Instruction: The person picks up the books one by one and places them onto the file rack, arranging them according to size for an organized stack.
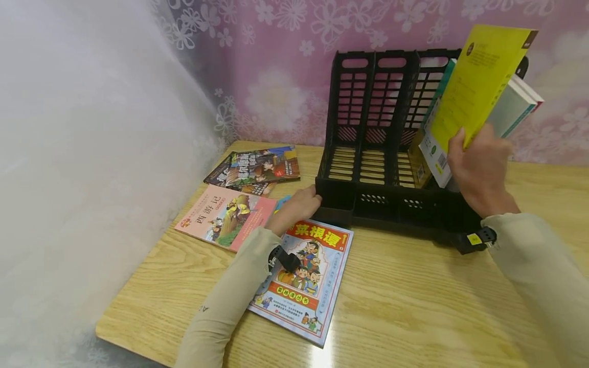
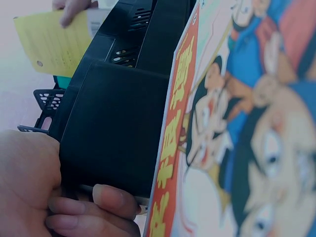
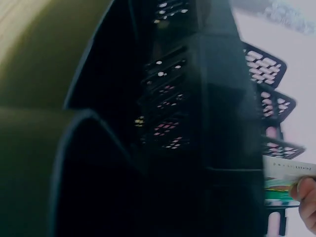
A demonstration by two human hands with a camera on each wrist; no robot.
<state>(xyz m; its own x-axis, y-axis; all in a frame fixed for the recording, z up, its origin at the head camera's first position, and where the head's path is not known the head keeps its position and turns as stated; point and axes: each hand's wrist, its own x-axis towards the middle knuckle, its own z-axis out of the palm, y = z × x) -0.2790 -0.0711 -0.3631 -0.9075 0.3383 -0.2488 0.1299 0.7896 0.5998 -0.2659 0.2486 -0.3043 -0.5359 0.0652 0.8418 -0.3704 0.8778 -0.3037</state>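
A black slatted book rack (image 1: 375,207) stands at the back of the table. At its front left corner my left hand (image 1: 298,205) grips the edge, with the fingers curled under it and the thumb on the side in the left wrist view. My right hand (image 1: 480,166) pinches a yellow book (image 1: 485,76) near its lower end, upright and tilted over the rack's right section. Behind it, books with white and teal covers (image 1: 522,105) lean in the rack. In the right wrist view the rack covers most of the picture, and only some fingers (image 3: 307,197) show on the book.
Below my left forearm lies a blue comic-style book (image 1: 317,291). A pink book (image 1: 230,217) and several dark-covered books (image 1: 264,166) lie left of the rack. A pink flowered curtain (image 1: 276,76) hangs behind, and a white sheet (image 1: 92,153) hangs at the left.
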